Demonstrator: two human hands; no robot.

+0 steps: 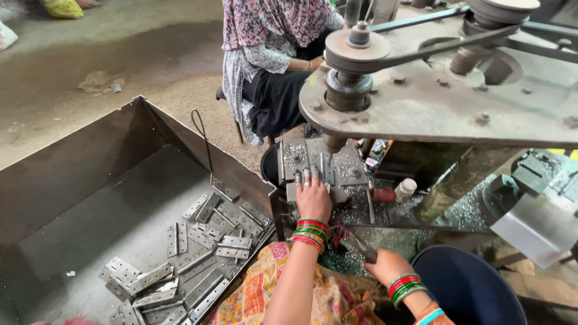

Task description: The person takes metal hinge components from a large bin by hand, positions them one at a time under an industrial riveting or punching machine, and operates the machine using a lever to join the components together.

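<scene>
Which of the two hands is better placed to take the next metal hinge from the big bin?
Left, probably. The left hand rests on the drill table, right beside the metal bin of hinges. The right hand grips a lever handle on the far side from the bin.

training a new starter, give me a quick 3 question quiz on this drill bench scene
1. True or false: the left hand rests flat on the metal piece under the drill bit.
2. What lies in the open metal bin? A) hinges B) bottles C) cloth
3. What does the right hand grip?

Key: 1 true. 2 A, the metal hinges. 3 the lever handle.
</scene>
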